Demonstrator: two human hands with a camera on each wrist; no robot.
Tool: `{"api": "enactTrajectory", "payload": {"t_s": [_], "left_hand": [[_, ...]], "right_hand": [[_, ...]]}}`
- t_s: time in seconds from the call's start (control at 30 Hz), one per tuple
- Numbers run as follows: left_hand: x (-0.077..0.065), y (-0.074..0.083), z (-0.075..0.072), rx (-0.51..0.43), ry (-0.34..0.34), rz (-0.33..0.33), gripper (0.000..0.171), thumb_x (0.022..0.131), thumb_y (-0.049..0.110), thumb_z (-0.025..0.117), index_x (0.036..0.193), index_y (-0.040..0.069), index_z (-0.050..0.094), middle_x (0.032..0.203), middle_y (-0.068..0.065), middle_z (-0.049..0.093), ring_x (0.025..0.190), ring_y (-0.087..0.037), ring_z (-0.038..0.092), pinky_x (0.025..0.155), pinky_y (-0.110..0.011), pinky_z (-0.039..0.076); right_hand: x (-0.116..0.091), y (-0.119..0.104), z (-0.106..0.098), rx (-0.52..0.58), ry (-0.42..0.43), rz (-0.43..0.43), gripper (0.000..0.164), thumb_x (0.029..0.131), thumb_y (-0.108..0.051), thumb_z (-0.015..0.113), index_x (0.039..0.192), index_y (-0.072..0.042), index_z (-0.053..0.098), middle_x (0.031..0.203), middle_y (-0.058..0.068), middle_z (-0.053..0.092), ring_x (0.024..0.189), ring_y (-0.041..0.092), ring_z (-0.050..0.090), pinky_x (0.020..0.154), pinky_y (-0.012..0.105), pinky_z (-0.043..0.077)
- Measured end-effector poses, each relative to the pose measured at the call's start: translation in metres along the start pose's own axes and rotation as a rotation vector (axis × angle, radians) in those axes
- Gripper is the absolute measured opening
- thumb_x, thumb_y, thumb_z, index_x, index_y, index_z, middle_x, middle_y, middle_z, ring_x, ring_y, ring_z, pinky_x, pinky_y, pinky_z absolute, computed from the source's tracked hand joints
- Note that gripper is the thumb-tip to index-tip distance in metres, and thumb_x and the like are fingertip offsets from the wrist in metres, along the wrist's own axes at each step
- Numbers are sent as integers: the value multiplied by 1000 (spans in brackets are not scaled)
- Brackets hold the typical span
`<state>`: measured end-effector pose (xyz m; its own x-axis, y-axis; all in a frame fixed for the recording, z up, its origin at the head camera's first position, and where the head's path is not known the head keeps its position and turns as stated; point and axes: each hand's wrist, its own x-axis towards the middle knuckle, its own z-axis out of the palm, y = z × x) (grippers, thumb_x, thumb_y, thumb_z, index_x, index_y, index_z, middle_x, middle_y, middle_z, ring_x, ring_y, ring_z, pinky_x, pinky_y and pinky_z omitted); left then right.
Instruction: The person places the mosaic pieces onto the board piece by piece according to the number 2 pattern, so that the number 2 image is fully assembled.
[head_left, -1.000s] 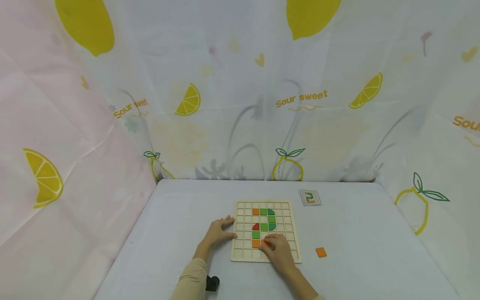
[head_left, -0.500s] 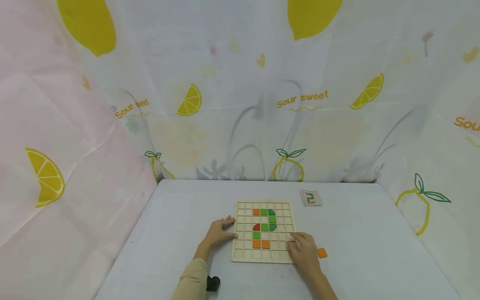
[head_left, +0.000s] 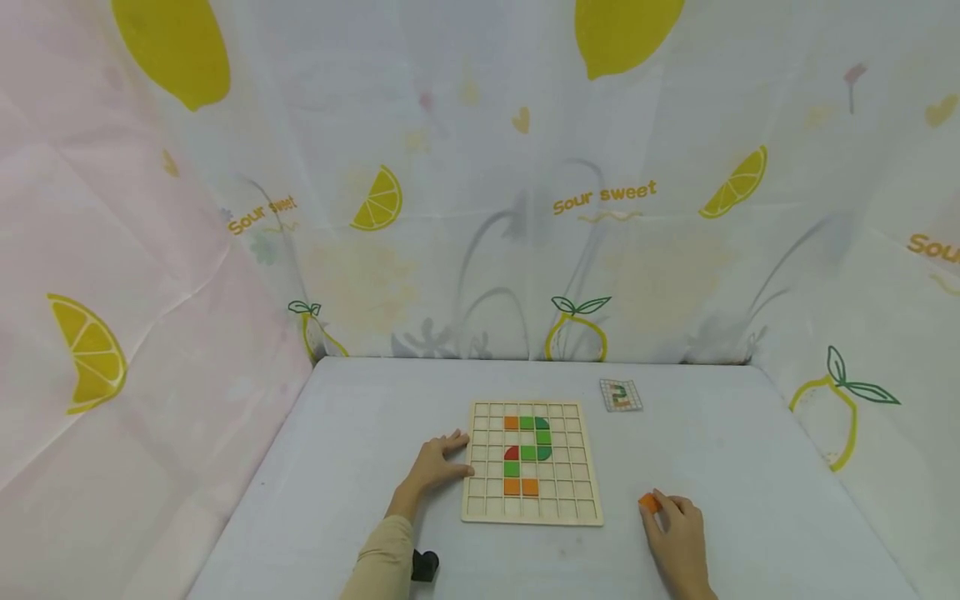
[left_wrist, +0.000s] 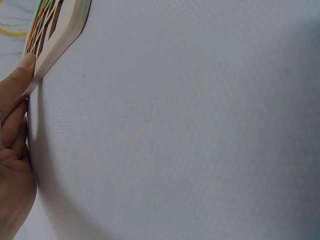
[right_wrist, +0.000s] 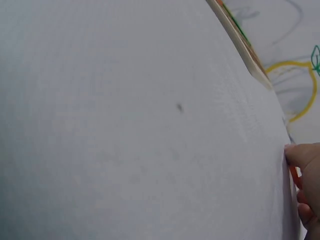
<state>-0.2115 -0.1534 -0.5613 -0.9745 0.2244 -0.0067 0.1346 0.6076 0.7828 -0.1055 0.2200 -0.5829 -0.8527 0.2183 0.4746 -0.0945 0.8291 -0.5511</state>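
Observation:
A square wooden grid board (head_left: 570,500) lies on the white table. Orange, green and red tiles fill several of its cells in a bent, 2-like path, with two orange square tiles (head_left: 521,487) side by side at the bottom. At the board's left edge rests my left hand (head_left: 433,465), thumb and fingers spread and touching the side; the left wrist view shows the thumb (left_wrist: 22,72) against the rim. Well to the right of the board, my right hand (head_left: 678,533) pinches a loose orange square tile (head_left: 648,502) between thumb and fingertips, at the table surface.
A small card (head_left: 621,395) with a gridded, coloured 2-like pattern lies behind the board to the right. Beside the left sleeve sits a small black object (head_left: 425,567). Lemon-printed cloth (head_left: 480,275) walls in the table at the back and sides.
My right hand has let go of the orange tile in the bottom row, moved right off the board and taken hold of the loose orange tile. The left hand stays in place.

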Motion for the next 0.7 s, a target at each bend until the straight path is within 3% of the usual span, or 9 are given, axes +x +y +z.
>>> {"api": "enactTrajectory", "payload": {"t_s": [0.13, 0.27, 0.37, 0.43, 0.7], "left_hand": [[0, 1, 0, 5, -4, 4, 63, 69, 19, 82, 124, 0, 59, 136, -23, 48, 129, -52, 33, 109, -59, 25], [0, 0, 0, 0, -5, 0, 63, 69, 19, 82, 124, 0, 59, 136, -23, 47, 129, -52, 33, 109, -59, 25], [-1, 0, 0, -2, -3, 0, 63, 69, 20, 82, 124, 0, 59, 136, -23, 47, 129, -52, 32, 109, -59, 25], [-1, 0, 0, 1, -2, -2, 63, 69, 20, 82, 124, 0, 60, 136, -23, 47, 129, -52, 32, 109, -60, 24], [-1, 1, 0, 10, 4, -9, 63, 69, 20, 83, 124, 1, 60, 136, -22, 48, 129, -52, 33, 109, -60, 24]], "right_hand": [[2, 0, -5, 14, -56, 8, 26, 72, 0, 73, 94, 12, 67, 85, 22, 59, 77, 36, 54, 65, 47, 47], [9, -1, -14, 35, -181, 56, 28, 72, -1, 68, 96, 13, 66, 88, 24, 63, 81, 38, 60, 72, 52, 52], [14, -2, -18, 48, -267, 114, 30, 72, -3, 67, 98, 12, 66, 92, 23, 66, 85, 36, 63, 77, 49, 54], [15, -4, -16, 78, -282, 122, 29, 71, -2, 68, 97, 10, 66, 93, 22, 67, 87, 35, 64, 77, 46, 56], [26, -31, 13, 242, -199, -87, 24, 64, 5, 74, 87, 3, 70, 82, 7, 68, 71, 17, 60, 61, 23, 54]]}}
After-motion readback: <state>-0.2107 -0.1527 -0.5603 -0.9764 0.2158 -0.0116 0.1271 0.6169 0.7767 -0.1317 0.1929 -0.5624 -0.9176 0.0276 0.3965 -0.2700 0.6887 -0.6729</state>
